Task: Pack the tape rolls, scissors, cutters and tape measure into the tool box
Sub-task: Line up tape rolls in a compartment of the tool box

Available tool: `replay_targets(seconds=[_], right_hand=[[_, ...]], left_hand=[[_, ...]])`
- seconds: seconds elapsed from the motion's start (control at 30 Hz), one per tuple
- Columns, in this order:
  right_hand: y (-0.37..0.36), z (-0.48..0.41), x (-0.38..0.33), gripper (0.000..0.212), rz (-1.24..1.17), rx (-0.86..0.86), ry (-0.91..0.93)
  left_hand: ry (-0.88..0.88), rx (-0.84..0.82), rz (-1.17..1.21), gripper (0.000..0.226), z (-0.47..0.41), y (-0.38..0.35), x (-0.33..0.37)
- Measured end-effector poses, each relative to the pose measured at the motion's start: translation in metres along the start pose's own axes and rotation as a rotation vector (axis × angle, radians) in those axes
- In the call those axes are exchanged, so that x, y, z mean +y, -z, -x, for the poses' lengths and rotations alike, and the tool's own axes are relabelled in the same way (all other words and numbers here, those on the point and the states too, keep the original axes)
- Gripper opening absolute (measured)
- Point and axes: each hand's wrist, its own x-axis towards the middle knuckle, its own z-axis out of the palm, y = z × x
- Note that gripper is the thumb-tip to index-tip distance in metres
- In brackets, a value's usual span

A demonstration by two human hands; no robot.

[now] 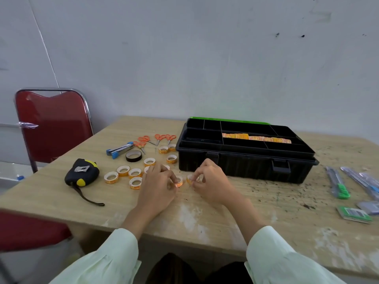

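Before the tool box (235, 165), my left hand (158, 185) pinches one tape roll (179, 181), my right hand (213, 183) a second tape roll (190, 179); likely light, stiff rings, best held across the rim.

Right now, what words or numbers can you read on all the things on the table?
No text reads clearly.
Small orange-and-white tape rolls: orange print, too small and blurred.
Green-edged flat packet: printed label, blurred.
Black-and-yellow tape measure: no visible text.
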Motion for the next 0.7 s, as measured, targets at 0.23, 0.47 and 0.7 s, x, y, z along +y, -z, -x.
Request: replay_targets(seconds=[0.23, 0.47, 0.7], right_hand=[[0.037, 0.019, 0.01, 0.016, -0.2, 0.194, 0.007], [0.08, 0.031, 0.035, 0.014, -0.446, 0.52, -0.124], [0.133, 0.022, 0.085, 0.018, -0.43, 0.725, -0.246]], left_hand=[[-0.123, 0.122, 0.371, 0.003, 0.003, -0.002, 0.031], [-0.257, 0.19, 0.556, 0.007, -0.012, -0.006, 0.099], [-0.36, 0.133, 0.621, 0.012, -0.057, -0.024, 0.16]])
